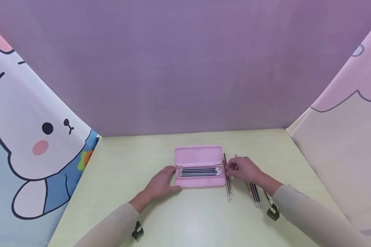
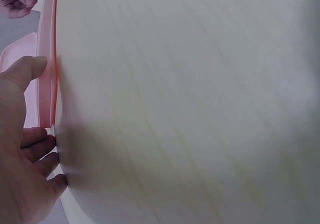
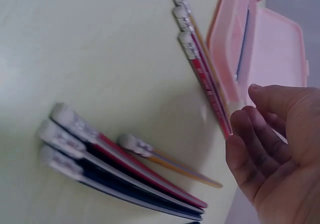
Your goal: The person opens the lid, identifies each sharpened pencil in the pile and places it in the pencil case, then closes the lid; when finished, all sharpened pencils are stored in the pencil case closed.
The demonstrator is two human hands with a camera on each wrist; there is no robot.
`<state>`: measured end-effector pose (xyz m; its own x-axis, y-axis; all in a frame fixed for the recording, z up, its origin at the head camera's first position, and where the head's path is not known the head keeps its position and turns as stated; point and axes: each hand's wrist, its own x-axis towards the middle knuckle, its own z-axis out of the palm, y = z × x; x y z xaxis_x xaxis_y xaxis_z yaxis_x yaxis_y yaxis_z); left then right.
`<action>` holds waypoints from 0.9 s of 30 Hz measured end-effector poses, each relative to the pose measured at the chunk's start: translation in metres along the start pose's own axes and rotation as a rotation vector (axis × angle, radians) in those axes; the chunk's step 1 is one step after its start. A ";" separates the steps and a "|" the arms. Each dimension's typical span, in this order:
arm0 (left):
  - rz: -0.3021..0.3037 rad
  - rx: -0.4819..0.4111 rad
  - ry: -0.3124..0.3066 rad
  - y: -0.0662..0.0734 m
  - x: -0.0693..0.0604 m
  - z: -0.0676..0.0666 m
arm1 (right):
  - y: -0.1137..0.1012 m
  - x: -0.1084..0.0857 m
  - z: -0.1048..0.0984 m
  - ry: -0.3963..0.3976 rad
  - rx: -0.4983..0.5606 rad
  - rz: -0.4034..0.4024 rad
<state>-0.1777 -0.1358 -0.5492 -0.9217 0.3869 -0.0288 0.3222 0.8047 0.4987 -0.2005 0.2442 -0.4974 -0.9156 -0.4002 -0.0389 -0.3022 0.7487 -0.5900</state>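
Note:
A pink pencil case (image 1: 198, 155) lies with its lid laid back, and a row of pencils (image 1: 199, 172) sits inside it. My left hand (image 1: 160, 182) holds the case's left end; in the left wrist view its thumb (image 2: 35, 66) presses the front wall while the fingers bend around the end. Just right of the case, three pencils (image 3: 202, 66) lie close together, eraser ends toward me. Above them is my right hand (image 1: 245, 168), fingers loosely bent, with a gap between thumb and forefinger in the right wrist view and nothing visibly held.
More pencils (image 1: 256, 197), dark, red and yellow, lie on the tabletop (image 1: 185, 219) beneath and beside the right forearm. Behind the table rises a purple panel (image 1: 185, 68). Printed side panels stand left, with a cartoon animal (image 1: 43, 147), and right.

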 end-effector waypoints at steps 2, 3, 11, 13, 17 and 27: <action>-0.007 -0.002 0.000 0.000 -0.001 0.001 | 0.003 0.000 0.003 0.003 0.001 0.010; -0.007 -0.001 0.000 -0.001 -0.001 0.001 | 0.004 0.000 0.005 0.007 0.002 0.018; -0.012 -0.009 0.002 0.001 -0.002 0.000 | 0.012 0.004 0.017 0.039 0.026 0.078; -0.005 -0.013 0.003 0.003 -0.002 -0.002 | 0.014 0.003 0.019 0.058 0.034 0.091; 0.006 -0.018 0.003 0.006 -0.001 -0.005 | 0.017 0.003 0.023 0.077 0.034 0.096; 0.007 -0.008 -0.004 0.005 -0.001 -0.003 | 0.013 0.001 0.024 0.095 0.055 0.198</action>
<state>-0.1763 -0.1339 -0.5439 -0.9186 0.3941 -0.0291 0.3267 0.7986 0.5055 -0.1987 0.2412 -0.5246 -0.9773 -0.1945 -0.0839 -0.1012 0.7767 -0.6218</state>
